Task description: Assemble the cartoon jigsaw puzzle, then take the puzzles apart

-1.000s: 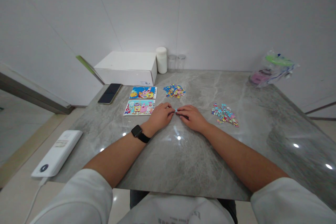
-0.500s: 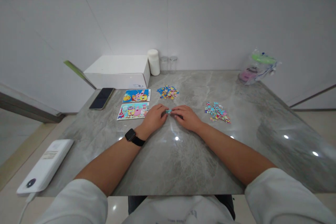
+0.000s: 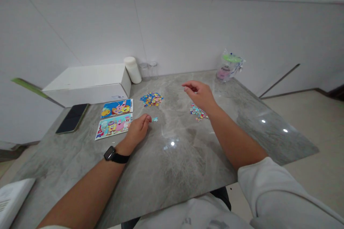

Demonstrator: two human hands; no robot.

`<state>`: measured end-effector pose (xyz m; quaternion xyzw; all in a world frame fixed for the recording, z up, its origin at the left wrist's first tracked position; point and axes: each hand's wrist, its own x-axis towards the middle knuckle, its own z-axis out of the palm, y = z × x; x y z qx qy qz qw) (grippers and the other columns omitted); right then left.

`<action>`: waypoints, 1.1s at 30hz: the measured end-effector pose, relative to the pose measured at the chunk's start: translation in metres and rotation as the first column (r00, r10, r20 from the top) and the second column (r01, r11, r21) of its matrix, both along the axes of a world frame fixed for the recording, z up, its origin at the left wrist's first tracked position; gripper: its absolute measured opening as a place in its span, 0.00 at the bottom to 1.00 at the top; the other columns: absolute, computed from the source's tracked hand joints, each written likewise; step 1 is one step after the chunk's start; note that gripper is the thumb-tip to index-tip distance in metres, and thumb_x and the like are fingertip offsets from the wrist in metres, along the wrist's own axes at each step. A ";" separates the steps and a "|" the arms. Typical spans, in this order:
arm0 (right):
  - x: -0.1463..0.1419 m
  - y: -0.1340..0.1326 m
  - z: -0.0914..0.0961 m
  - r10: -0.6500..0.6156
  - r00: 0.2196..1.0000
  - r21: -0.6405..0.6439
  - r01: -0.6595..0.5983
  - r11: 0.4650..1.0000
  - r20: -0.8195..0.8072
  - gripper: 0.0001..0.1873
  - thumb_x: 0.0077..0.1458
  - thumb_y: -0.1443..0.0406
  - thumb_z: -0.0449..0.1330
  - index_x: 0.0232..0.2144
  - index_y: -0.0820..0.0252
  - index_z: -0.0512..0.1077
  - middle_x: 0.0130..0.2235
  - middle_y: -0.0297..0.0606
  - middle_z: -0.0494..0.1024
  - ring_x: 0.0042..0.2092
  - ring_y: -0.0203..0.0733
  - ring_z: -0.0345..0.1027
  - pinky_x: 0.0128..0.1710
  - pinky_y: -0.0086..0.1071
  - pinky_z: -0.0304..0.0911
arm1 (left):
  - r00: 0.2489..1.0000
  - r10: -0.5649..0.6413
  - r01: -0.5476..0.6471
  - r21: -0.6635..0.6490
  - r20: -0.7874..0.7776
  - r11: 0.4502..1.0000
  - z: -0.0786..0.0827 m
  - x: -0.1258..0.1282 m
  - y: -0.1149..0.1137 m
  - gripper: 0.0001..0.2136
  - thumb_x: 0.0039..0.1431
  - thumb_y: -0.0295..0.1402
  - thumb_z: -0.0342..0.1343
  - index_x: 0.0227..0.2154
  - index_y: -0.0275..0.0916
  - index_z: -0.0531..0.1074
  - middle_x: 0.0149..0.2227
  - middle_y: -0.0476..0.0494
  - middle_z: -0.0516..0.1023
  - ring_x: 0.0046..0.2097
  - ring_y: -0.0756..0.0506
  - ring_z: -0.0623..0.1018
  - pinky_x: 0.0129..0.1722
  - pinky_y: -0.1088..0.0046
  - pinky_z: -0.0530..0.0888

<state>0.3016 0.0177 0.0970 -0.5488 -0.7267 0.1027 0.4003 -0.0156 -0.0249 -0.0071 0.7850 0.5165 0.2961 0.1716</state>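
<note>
My left hand [image 3: 137, 131] rests on the grey marble table [image 3: 172, 157], fingers curled, their tips touching a small blue joined puzzle bit [image 3: 154, 118]. My right hand [image 3: 200, 94] hovers above the table with fingers loosely apart and nothing in it, just over a heap of mostly blue and pink puzzle pieces [image 3: 198, 112]. A second heap of blue and yellow pieces [image 3: 151, 98] lies farther back. Two cartoon reference cards [image 3: 115, 117] lie left of my left hand.
A white box [image 3: 86, 84] stands at the back left, with a white bottle [image 3: 132, 69] and two clear jars [image 3: 149, 68] beside it. A dark phone [image 3: 72, 118] lies at left. A plastic bag [image 3: 229, 66] sits at the back right. A white device [image 3: 10, 200] shows at the bottom left.
My right hand let go of the small blue bit and lifted away to the right, over the blue and pink heap. The left hand stayed by the bit. The view swung rightwards.
</note>
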 end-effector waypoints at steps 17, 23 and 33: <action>0.102 0.045 -0.030 -0.082 0.716 -0.381 0.460 0.802 0.693 0.12 0.60 0.64 0.64 0.44 0.57 0.85 0.48 0.46 0.86 0.48 0.49 0.79 0.46 0.34 0.70 | 0.985 -0.069 0.032 0.227 0.157 0.973 -0.004 0.002 0.005 0.19 0.63 0.21 0.45 0.51 0.43 0.72 0.51 0.41 0.72 0.43 0.46 0.77 0.50 0.60 0.78; 0.108 0.054 -0.051 -0.014 0.695 -0.449 0.480 0.754 0.719 0.12 0.59 0.66 0.66 0.44 0.58 0.86 0.48 0.50 0.85 0.49 0.51 0.79 0.51 0.37 0.70 | 0.982 -0.095 0.055 0.228 0.165 0.972 -0.001 0.005 0.005 0.14 0.64 0.25 0.49 0.49 0.42 0.72 0.50 0.41 0.72 0.45 0.45 0.76 0.49 0.61 0.79; 0.097 0.062 -0.072 0.023 0.742 -0.464 0.393 0.794 0.670 0.16 0.57 0.68 0.65 0.47 0.53 0.84 0.50 0.41 0.85 0.51 0.45 0.79 0.51 0.31 0.68 | 0.978 -0.135 0.104 0.185 0.162 0.977 -0.003 0.004 0.005 0.11 0.66 0.26 0.50 0.47 0.41 0.74 0.50 0.42 0.73 0.44 0.46 0.77 0.48 0.65 0.78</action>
